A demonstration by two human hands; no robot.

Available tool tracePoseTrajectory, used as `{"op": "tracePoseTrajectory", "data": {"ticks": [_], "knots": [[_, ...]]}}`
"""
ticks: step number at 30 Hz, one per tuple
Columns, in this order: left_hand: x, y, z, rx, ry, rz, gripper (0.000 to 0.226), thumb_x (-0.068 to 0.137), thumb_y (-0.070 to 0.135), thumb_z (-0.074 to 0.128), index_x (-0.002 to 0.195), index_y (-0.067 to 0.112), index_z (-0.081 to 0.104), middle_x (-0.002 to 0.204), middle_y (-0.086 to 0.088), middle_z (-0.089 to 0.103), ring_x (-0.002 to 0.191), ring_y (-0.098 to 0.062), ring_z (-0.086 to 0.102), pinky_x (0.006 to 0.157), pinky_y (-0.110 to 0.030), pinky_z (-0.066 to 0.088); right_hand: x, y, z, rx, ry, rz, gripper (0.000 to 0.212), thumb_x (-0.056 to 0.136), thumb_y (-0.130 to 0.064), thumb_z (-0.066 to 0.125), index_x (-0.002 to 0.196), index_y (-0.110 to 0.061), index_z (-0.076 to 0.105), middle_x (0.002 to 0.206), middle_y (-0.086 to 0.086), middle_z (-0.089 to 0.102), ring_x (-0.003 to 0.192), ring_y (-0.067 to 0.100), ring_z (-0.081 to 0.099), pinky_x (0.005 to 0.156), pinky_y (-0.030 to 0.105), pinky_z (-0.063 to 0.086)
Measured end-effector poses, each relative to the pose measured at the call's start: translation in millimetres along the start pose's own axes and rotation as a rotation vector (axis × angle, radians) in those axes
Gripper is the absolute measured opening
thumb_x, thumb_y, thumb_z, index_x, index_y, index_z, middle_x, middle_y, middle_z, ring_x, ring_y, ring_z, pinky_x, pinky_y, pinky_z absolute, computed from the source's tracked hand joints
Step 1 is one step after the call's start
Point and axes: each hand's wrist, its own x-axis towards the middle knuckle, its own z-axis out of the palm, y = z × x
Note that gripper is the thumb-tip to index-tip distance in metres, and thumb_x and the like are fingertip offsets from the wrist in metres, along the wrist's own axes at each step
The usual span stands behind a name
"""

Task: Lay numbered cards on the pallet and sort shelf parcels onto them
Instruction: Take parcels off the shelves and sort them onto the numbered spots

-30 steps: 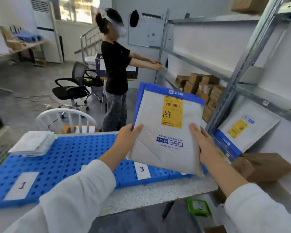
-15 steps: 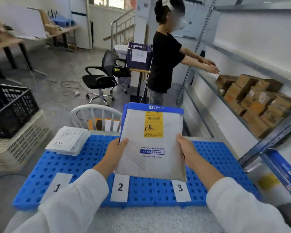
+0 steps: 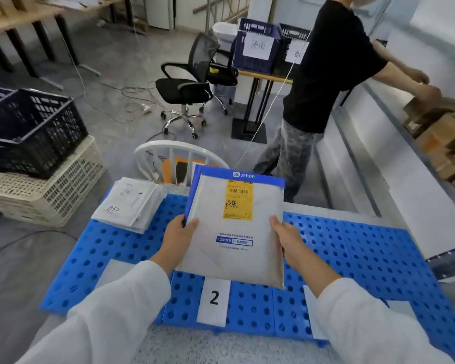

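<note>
- Parcel (image 3: 234,232), a grey-white padded mailer with a blue top band and a yellow label, is held by both side edges over the middle of the pallet (image 3: 365,253). It is tilted with its face toward the camera.
- Left grip (image 3: 177,233) is clamped on the parcel's left edge: the thumb is laid on the front and the fingers are hidden behind.
- Right grip (image 3: 286,237) is clamped on the right edge in the same way, thumb in front and fingers out of sight.
- The parcel's lower edge is seen over the far end of card 2 (image 3: 213,300); whether the pallet is touched cannot be told.
- Card 2 is laid at the middle of the pallet's near edge. A left card (image 3: 116,271) and a right card (image 3: 309,311) are laid along the same edge, each partly covered by a sleeve, so their numbers cannot be read.
- The pallet, blue and perforated, is carried by a speckled counter (image 3: 195,345).
- A stack of white mailers (image 3: 128,206) is set on the pallet's far left corner.
- Beyond the counter's far edge a white chair back (image 3: 179,153) is seen. On the floor to the left a black crate (image 3: 32,127) is stacked on a cream crate (image 3: 50,195).
- A second person (image 3: 334,69) in a black shirt is seen at the shelf on the right, hands at brown boxes (image 3: 441,132).
</note>
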Motion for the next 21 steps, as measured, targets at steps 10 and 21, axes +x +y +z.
{"op": "tracePoseTrajectory", "data": {"ticks": [10,21], "knots": [[69,-20,33,0.101,0.033,-0.013,0.021,0.096,0.020,0.055,0.115,0.013,0.060,0.100,0.003,0.064,0.088,-0.012,0.060,0.074,-0.024,0.046,86,10,-5,-0.027,-0.086,0.065,0.044,0.092,-0.038,0.061,0.129,-0.017,0.050,0.125,0.000,0.062,0.109,0.019,0.060,0.099,0.043,0.048],[113,-46,56,0.278,0.023,-0.057,0.026,0.097,0.021,0.053,0.123,0.018,0.055,0.101,0.003,0.063,0.093,-0.017,0.061,0.076,-0.028,0.048,142,29,2,-0.196,-0.202,0.180,0.076,0.077,-0.014,0.079,0.138,-0.015,0.033,0.137,0.005,0.050,0.122,0.025,0.051,0.106,0.047,0.043]]}}
